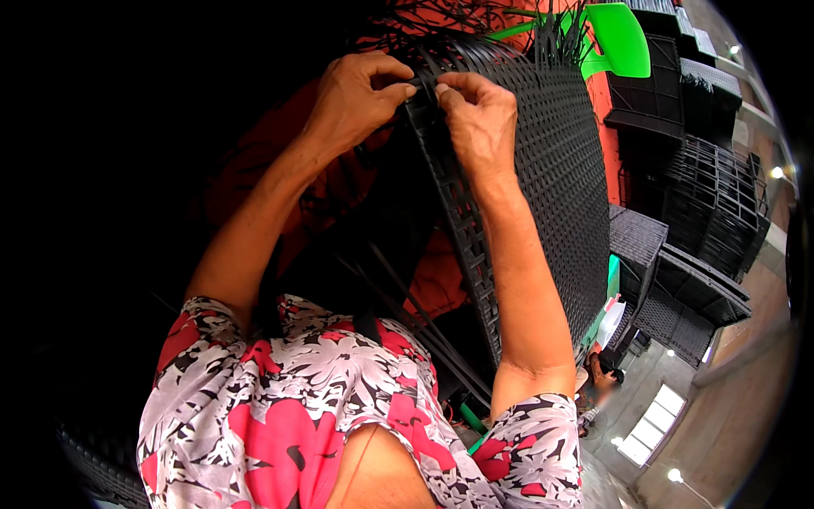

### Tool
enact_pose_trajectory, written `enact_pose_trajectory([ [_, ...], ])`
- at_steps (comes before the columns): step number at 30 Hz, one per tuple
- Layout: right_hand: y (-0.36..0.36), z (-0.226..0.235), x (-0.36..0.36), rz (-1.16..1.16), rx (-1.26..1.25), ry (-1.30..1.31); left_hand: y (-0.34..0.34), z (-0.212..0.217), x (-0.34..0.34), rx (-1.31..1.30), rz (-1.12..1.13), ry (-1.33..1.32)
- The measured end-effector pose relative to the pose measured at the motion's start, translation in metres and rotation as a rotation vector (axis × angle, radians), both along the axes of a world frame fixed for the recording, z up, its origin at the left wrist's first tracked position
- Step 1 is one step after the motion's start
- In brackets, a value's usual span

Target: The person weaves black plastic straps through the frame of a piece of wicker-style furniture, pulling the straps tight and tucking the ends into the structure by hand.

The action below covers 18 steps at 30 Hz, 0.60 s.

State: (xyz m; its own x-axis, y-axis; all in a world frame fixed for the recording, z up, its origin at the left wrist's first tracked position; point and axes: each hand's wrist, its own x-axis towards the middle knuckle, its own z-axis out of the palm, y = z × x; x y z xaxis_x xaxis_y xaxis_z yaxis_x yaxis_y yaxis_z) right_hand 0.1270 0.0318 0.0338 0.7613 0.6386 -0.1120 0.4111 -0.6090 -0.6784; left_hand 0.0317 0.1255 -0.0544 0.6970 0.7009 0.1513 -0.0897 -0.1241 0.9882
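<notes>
A black panel (555, 170) of woven plastic strips stands on its edge in front of me, reaching from the top middle down past my right arm. At its upper left corner, my left hand (360, 97) pinches a thin black weaving strip (430, 66) between thumb and fingers. My right hand (479, 110) is closed just beside it, thumb and forefinger pressed on a strip at the same edge. The fingertips partly hide where the strips meet the weave. Loose black strip ends (555, 42) stick up along the panel's top edge.
Behind the panel, a bright green chair (623, 42) stands by an orange-red surface (604, 140). Stacked black woven furniture (649, 93) and black frames (721, 187) fill the right. Long strips (432, 339) hang near my body. Another person (598, 390) is at the lower right.
</notes>
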Motion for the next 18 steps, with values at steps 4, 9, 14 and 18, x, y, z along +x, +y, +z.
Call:
enact_pose_trajectory([
  [4,-0.004,0.001,-0.015,0.01,-0.04,-0.006,0.008,0.006,0.001,-0.056,-0.076,0.085],
  [9,-0.008,-0.003,-0.011,0.046,-0.018,-0.035,0.007,-0.011,0.007,-0.103,-0.067,-0.059],
  [14,-0.002,-0.001,-0.013,-0.063,-0.006,0.096,0.007,-0.012,0.006,-0.232,-0.091,-0.033],
  [18,0.003,-0.002,-0.02,-0.1,0.122,0.084,0.004,0.004,0.002,-0.108,-0.104,-0.003],
])
